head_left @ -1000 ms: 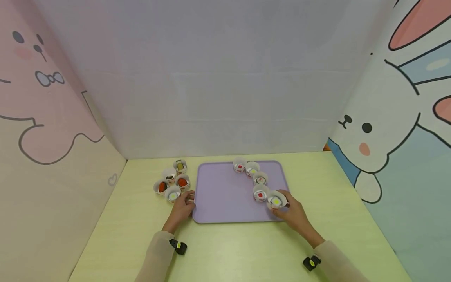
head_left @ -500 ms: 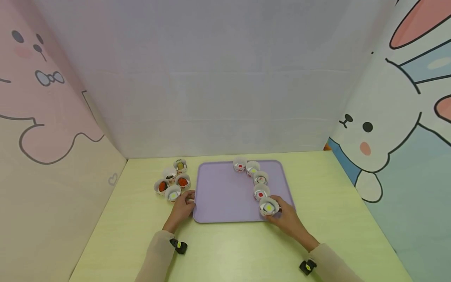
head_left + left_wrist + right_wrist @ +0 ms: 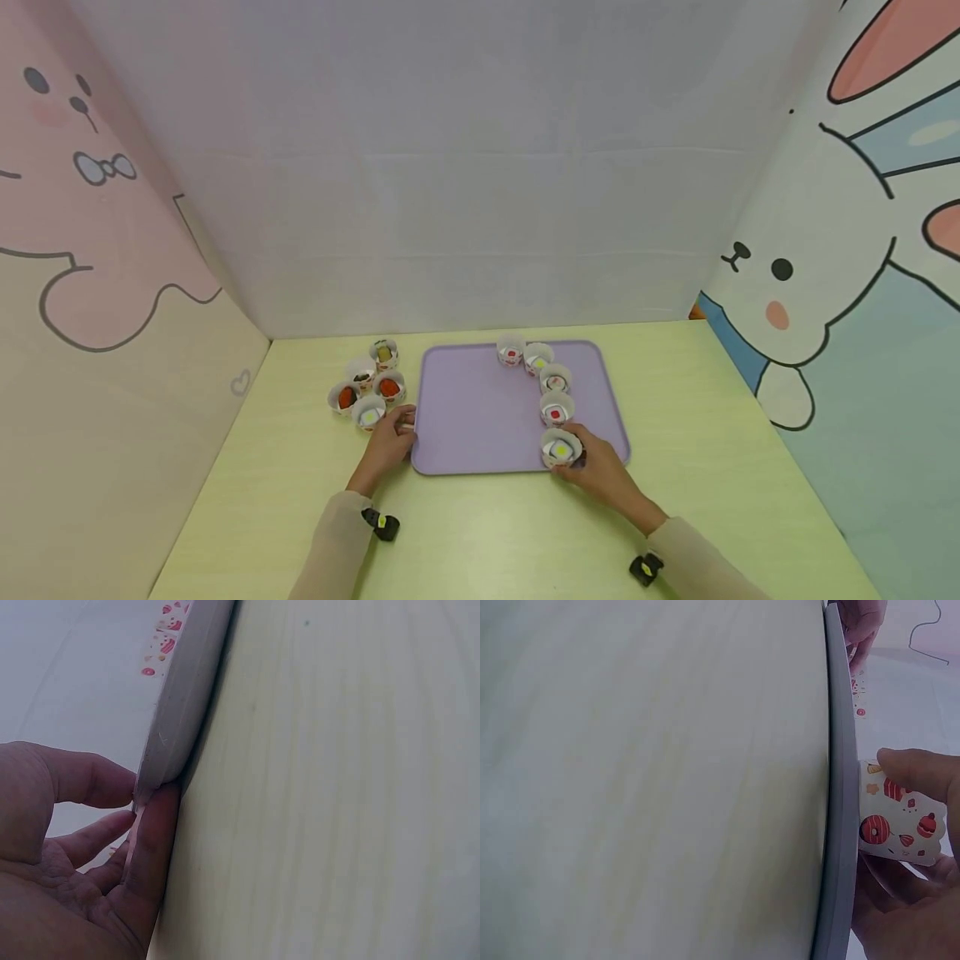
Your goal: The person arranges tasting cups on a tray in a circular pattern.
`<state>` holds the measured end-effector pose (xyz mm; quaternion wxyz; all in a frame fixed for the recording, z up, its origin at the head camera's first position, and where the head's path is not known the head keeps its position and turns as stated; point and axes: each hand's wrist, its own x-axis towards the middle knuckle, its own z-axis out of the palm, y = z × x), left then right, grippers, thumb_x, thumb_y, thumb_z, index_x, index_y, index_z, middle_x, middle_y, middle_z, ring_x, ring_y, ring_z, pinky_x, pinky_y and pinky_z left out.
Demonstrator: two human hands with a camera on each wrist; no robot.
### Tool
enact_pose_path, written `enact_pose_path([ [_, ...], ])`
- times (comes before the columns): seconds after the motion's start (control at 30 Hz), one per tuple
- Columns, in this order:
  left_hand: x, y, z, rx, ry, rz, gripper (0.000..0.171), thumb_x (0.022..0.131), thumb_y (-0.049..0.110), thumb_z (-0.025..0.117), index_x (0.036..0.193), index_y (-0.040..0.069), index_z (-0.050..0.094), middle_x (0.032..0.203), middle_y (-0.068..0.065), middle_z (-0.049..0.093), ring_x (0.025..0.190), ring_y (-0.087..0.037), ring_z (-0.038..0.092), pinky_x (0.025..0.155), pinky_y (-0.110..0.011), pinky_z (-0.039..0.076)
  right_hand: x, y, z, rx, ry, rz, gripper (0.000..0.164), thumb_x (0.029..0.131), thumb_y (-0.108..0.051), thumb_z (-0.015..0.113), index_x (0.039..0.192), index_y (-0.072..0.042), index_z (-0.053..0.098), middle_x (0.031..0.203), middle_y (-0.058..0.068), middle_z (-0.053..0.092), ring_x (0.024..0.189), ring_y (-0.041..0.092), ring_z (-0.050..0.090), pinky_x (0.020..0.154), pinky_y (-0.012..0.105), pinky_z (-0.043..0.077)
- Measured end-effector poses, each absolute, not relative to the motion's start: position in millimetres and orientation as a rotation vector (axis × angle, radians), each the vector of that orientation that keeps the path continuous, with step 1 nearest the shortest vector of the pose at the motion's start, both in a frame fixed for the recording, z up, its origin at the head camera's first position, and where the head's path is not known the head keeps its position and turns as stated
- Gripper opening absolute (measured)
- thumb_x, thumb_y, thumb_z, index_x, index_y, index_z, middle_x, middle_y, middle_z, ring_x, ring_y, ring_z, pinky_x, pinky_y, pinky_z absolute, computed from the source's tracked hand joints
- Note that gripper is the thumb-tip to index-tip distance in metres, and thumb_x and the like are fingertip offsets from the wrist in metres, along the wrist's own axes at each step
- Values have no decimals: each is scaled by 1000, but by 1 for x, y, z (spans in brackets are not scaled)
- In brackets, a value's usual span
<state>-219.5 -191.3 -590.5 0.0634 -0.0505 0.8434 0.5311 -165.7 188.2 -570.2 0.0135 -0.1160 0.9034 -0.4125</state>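
While pinching the left rim of the lilac tray (image 3: 476,408) with the left hand (image 3: 386,444), gripping a printed paper cup (image 3: 901,817) at the near rim with the right hand (image 3: 602,472). Note four companion cups (image 3: 557,423) strung from the far rim toward it, leaving open room leftward. Note five filled cups (image 3: 392,401) close beside the left hand; find open bench (image 3: 495,533) nearward and rightward. Cannot see the gripped cup's base, hidden by the rim in the right wrist view; lose both sleeves (image 3: 335,542) at the lower edge.

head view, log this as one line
right hand grips paper cup | left hand grips left edge of purple tray | tray holds four other cups
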Motion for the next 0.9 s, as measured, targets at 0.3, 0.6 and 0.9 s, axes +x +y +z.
enact_pose_path([
  [0.3, -220, -191, -591, -154, 2549, 1600, 52, 84, -3, 58, 136, 2, 53, 117, -18, 61, 94, -20, 62, 63, -30, 53, -169, 179, -569, -327, 2832, -1254, 61, 75, -22, 85, 128, -12, 58, 95, 1, 67, 73, 7, 52, 64, 21, 42],
  [0.6, -220, -192, -591, -157, 2544, 1601, 52, 84, -3, 58, 136, 2, 53, 118, -18, 61, 95, -21, 62, 64, -30, 53, -170, 172, -566, -285, 2872, -1207, 58, 75, -22, 85, 126, -12, 59, 92, 0, 67, 71, 9, 49, 63, 21, 39],
  [0.9, -220, -192, -591, -158, 2545, 1601, 52, 83, -2, 58, 135, 2, 53, 118, -19, 61, 95, -22, 62, 62, -30, 54, -170, 166, -568, -270, 2936, -1155, 61, 73, -20, 86, 128, -9, 60, 106, 5, 71, 79, 10, 54, 67, 25, 42],
])
